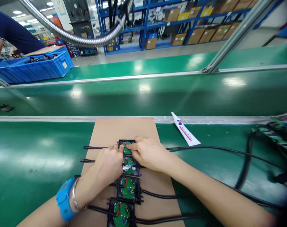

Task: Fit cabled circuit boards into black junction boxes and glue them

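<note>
Left hand (111, 163) and right hand (150, 154), both half-curled with grip indeterminable, are touching the farthest black housing (126, 141) of four on the cardboard sheet (124, 127), green circuit boards (128, 188) already sitting inside, all uncovered.

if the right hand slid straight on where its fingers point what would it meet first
Most likely the left hand, just across the top green circuit board, though exact depth is unclear.
</note>
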### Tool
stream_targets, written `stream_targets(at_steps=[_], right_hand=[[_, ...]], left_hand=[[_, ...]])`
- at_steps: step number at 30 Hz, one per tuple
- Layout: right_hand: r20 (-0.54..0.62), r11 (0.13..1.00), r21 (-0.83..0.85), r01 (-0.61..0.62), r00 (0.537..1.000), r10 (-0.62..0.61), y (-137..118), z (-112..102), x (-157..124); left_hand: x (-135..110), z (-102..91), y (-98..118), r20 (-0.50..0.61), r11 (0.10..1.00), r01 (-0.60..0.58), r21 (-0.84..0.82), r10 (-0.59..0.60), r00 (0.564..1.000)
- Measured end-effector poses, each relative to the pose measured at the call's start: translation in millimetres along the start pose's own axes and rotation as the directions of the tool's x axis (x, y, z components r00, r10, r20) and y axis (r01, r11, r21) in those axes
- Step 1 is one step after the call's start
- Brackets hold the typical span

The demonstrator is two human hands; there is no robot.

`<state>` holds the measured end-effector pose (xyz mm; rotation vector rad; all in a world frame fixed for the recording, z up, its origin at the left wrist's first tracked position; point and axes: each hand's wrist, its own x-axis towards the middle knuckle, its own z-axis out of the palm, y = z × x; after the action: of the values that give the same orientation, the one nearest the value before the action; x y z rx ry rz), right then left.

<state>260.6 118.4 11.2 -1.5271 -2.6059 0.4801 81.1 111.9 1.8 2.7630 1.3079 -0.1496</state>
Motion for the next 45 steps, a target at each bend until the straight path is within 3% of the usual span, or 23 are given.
stream_targets(at_steps=[3, 6, 10, 12, 17, 21, 23, 25, 27, 29, 32, 38, 45], right_hand=[[0.003, 0.999, 0.028, 0.046, 0.999, -0.046, 5.6, -4.0, -2.2], [0.0, 0.973, 0.192, 0.127, 0.992, -0.13, 16.1, -5.0, -6.6], [-0.001, 0.949, 0.31, 0.052, 0.999, -0.055, 23.3, -3.6, -12.7], [-0.012, 0.949, 0.317, 0.007, 1.0, -0.004, 22.3, -4.4, -13.3], [0.084, 0.931, 0.343, -0.122, 0.992, 0.099, 21.5, -9.1, -7.4], [0.207, 0.904, 0.403, -0.145, 0.976, 0.065, 25.3, -6.4, -6.2], [0.133, 0.908, 0.41, -0.08, 0.991, 0.027, 26.3, -0.4, -8.9], [-0.072, 0.932, 0.353, 0.087, 0.995, -0.066, 27.5, 9.0, -12.2], [-0.264, 0.944, 0.227, 0.24, 0.948, -0.178, 30.1, 20.1, -14.4], [-0.321, 0.949, 0.139, 0.282, 0.92, -0.226, 33.4, 29.4, -15.1], [-0.292, 0.963, 0.099, 0.252, 0.932, -0.214, 35.6, 33.9, -14.5], [-0.221, 0.971, 0.005, 0.238, 0.948, -0.231, 30.2, 21.6, -12.4], [-0.134, 0.942, -0.202, 0.266, 0.946, -0.296, 24.2, 26.3, -12.6]], left_hand=[[-3.5, -12.3, -9.4, -0.028, 1.0, -0.003, -0.026, 0.003, 1.0], [-5.0, -16.4, -16.0, -0.12, 0.998, 0.026, -0.062, -0.034, 0.992], [2.9, -8.3, -17.4, -0.252, 0.968, -0.162, -0.19, 0.111, 0.961], [8.2, -1.9, -18.7, -0.248, 0.941, -0.255, -0.221, 0.199, 0.948], [13.0, 10.0, -24.1, -0.242, 0.929, -0.274, -0.248, 0.214, 0.946], [9.5, 12.2, -23.5, -0.216, 0.929, -0.29, -0.229, 0.242, 0.946], [7.8, 11.4, -22.0, -0.201, 0.933, -0.3, -0.2, 0.261, 0.944], [6.9, 10.0, -20.8, -0.199, 0.935, -0.306, -0.176, 0.271, 0.942], [6.6, 9.0, -20.2, -0.205, 0.937, -0.31, -0.16, 0.276, 0.939], [6.3, 8.8, -20.0, -0.21, 0.938, -0.312, -0.153, 0.278, 0.937], [5.4, 9.4, -19.3, -0.215, 0.936, -0.321, -0.143, 0.287, 0.933], [2.0, 8.6, -17.4, -0.185, 0.954, -0.266, -0.135, 0.239, 0.953], [6.4, 10.6, -11.6, -0.217, 0.945, -0.283, -0.161, 0.246, 0.945]])
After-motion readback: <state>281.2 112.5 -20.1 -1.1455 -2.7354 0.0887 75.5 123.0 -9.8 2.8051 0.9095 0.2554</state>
